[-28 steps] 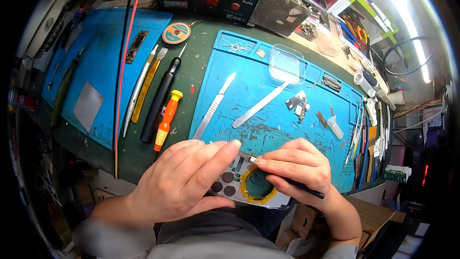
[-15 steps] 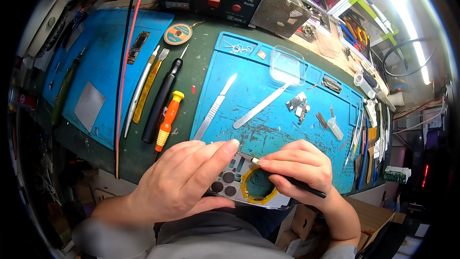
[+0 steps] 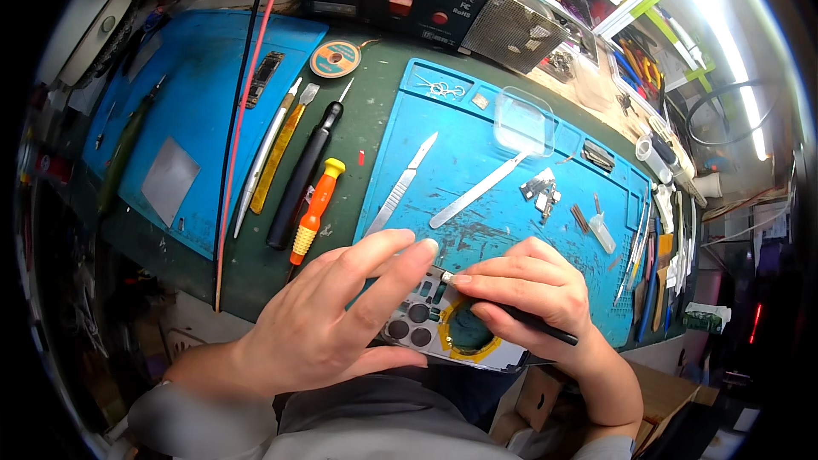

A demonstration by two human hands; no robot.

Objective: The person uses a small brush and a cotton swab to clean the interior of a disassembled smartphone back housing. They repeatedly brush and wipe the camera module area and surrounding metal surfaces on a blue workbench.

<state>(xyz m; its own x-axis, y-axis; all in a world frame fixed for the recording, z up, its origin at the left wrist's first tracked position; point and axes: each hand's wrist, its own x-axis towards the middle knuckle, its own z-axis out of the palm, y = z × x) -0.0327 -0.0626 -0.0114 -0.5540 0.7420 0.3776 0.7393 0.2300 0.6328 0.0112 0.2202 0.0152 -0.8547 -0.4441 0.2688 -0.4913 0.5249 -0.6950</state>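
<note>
Close in front of my body is a phone back housing (image 3: 433,342) with round camera holes and a round opening edged in yellow. Its left end lies in my left hand (image 3: 328,315), the thumb along the near edge and the fingers curved over the far side, some lifted apart. My right hand (image 3: 537,294) pinches a slim tool with a black handle (image 3: 544,330) and a silver collar, held aslant over the housing. The collar end is at the housing's far edge; its tip is too small to make out.
On the blue mat (image 3: 503,247) lie a scalpel (image 3: 405,183), a flat metal blade tool (image 3: 479,190), a clear plastic box (image 3: 522,122) and small parts (image 3: 541,192). Left of it are an orange screwdriver (image 3: 315,213), a black screwdriver (image 3: 307,175) and a tape spool (image 3: 335,59).
The bench has shifted right and slightly down in view. My left fingers have lifted and spread a little. My right hand keeps its pinch on the tool at the far edge.
</note>
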